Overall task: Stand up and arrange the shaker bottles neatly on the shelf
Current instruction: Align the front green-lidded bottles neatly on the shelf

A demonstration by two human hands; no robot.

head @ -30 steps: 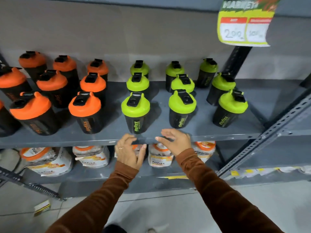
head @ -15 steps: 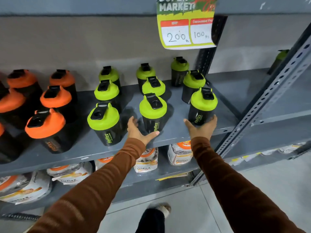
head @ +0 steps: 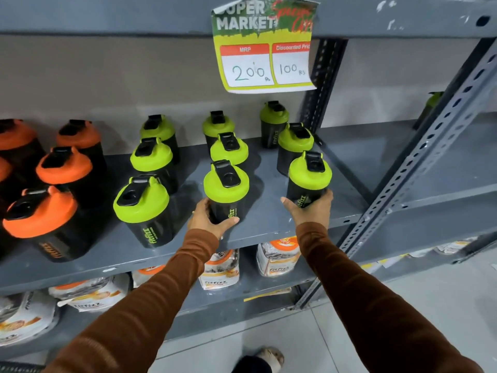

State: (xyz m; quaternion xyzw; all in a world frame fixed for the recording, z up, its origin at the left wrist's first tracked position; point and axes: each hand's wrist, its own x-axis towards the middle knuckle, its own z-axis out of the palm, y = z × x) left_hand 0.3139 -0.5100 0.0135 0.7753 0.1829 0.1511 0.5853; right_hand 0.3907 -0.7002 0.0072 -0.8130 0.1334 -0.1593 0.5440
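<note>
Along the grey shelf's (head: 269,235) front edge, I count 9 green-lidded shakers (head: 153,160) and 5 orange-lidded ones (head: 64,168), upright. Left hand (head: 207,220) wraps the middle front shaker (head: 226,189); right hand (head: 313,210) wraps the right-end shaker (head: 309,179). Tiled floor (head: 443,292) below.

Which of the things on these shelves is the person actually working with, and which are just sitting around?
Part of the job:
- green-lidded shakers, nine upright on the grey shelf
- left hand holding the front middle shaker
- right hand holding the front right shaker
- orange-lidded shakers

Just there:
- price sign
- food packets on the lower shelf
</note>
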